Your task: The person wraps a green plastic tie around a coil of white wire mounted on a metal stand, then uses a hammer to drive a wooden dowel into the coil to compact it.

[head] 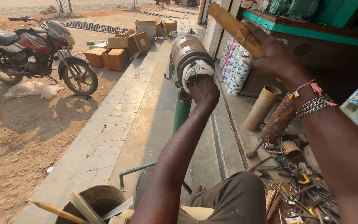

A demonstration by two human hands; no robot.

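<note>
Left to right: brown cartons (117, 52) lie open on the pavement near the parked motorbike (30, 52); left hand (204, 92) presses on the white windings (195, 68) of the motor stator (187, 52), which is clamped on a green stand (182, 114) — grip closed over the coil end; right hand (270, 52) holds a wooden block (235, 29) raised; a mistimed blow could bruise the knuckles or nick the windings; stacked white-and-blue tins (235, 66) behind.

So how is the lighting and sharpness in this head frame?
Head view: hard sun on the dirt, the motorcycle casting a crisp shadow; left hand at the motor stator in shade; raised right hand slightly soft; wide-angle bending at the edges.
</note>
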